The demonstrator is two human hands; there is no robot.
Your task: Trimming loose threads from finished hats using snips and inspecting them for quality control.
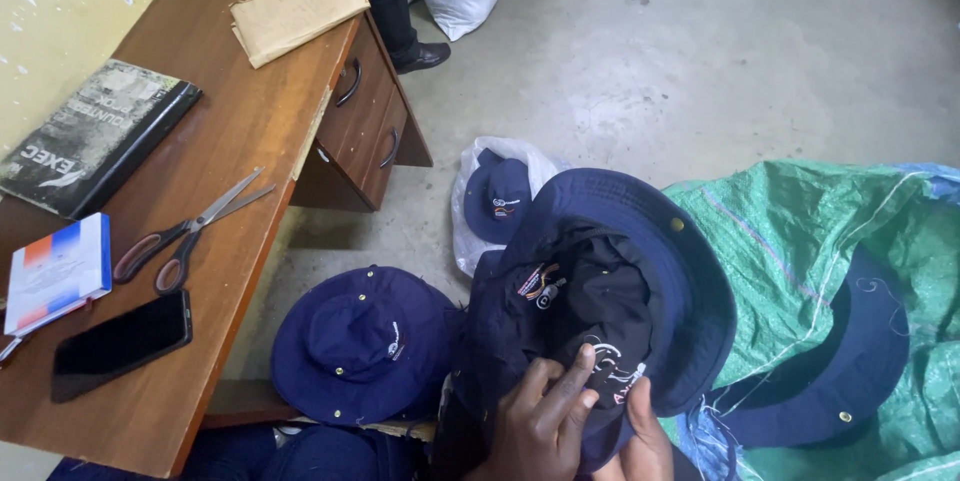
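Observation:
A navy brimmed hat [650, 241] is held up near the bottom middle, turned so its dark inside with embroidery backing shows. My left hand [540, 421] grips it from below, fingers pressed on the crown by the stitched emblem. Pinching the lower edge beside it, my right hand [645, 441] is mostly hidden. Another navy hat [365, 341] lies brim-down at the left of it.
A wooden desk [260, 131] at left carries scissors [185, 231], a black phone [120, 344], a small booklet [58, 271], a dark book [95, 136] and a brown envelope [295, 11]. A green woven sack [850, 251] holds a hat [840, 361]. A bagged hat [497, 196] lies on the concrete floor. A person's legs [390, 1] stand behind.

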